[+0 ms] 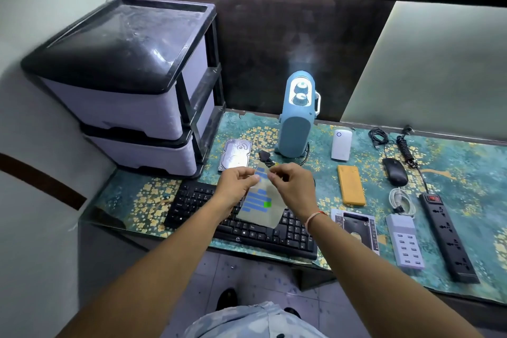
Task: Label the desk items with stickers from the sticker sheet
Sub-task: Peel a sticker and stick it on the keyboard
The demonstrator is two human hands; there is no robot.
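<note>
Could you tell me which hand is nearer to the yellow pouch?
The right hand is nearer; the yellow pouch lies just to its right. The left hand holds the sticker sheet, farther left.

Drawer unit (123, 85) looks like plastic, with a glossy black top and matt pale fronts. Hard drive (236, 155) has a shiny bare-metal lid. Keyboard (247, 225) is matt black plastic; the mouse (395, 171) is smoother, with a slight sheen. Sticker sheet (260, 200) looks like thin, semi-translucent paper. The patterned desk top (452, 173) seems glossy.
</note>
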